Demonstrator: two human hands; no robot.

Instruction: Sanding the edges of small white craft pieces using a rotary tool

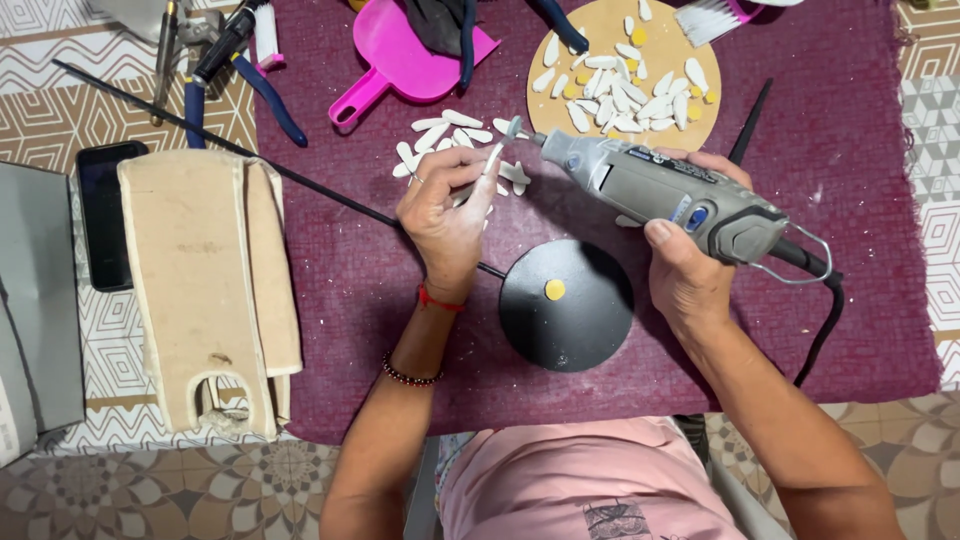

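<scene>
The left hand (445, 215) pinches a small white petal-shaped piece (493, 160) between thumb and fingertips, fingers drawn narrow around it, and holds it up against the small grinding bit at the nose of a grey handheld rotary tool (665, 192); the piece touches or sits just beside the bit, which of the two cannot be told. The right hand (690, 265) is wrapped around the body of that tool, thumb on its near side and fingers curled over the far side, with the black cord (825, 320) running off the tool's rear end toward the near right. Just beyond the left hand lies a loose scatter of white petal-shaped pieces (445, 130) on the dark purple cloth (860, 200) that covers the tabletop. Past the tool's nose sits a round wooden disc (555, 100) carrying many more white pieces mixed with small yellow dots. Near the wrists rests a round black base (580, 320) with a yellow dot at its middle, and a thin black rod (250, 155) slants away from it to the far left. A pink plastic dustpan (405, 60) lies at the far edge, blue-handled pliers (265, 95) beside it. On the left, off the cloth, stand a beige wooden stand (205, 280) and a dark phone (100, 215)
</scene>
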